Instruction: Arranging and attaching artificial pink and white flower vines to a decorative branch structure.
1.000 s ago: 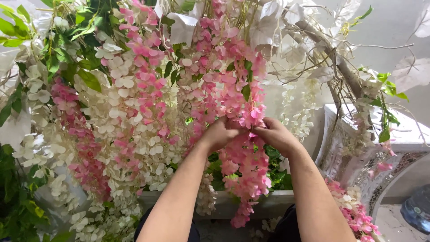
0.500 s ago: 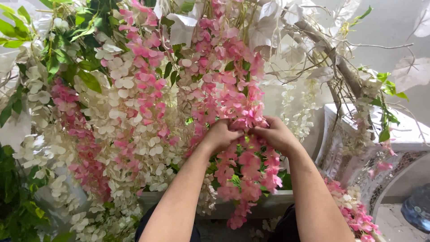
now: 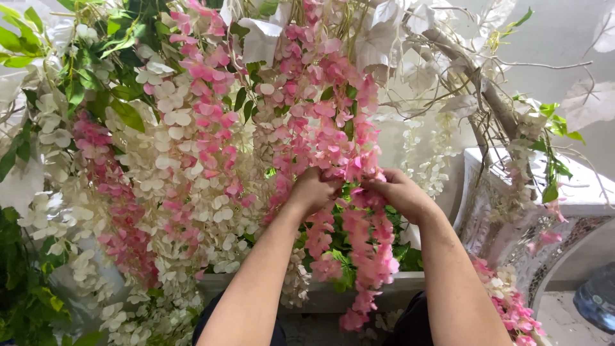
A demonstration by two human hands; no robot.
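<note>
From the head view I see both of my hands raised into a hanging mass of artificial flowers. My left hand (image 3: 314, 190) is curled shut on a pink flower garland (image 3: 359, 243), fingers buried among the blossoms. My right hand (image 3: 402, 194) meets it from the other side, fingers pinched on the same garland — the 2 hands almost touch. The garland hangs between my forearms, its tip dangling in front of a pale trough planter (image 3: 397, 288). To the left hang white flower strands (image 3: 192, 192) mixed with more pink ones and green leaves (image 3: 96, 83). A bare branch (image 3: 480, 90) runs up at the right, above an ornate white pedestal (image 3: 506, 211). A blue water jug (image 3: 596, 301) sits in the lower right corner — only partly in view.
</note>
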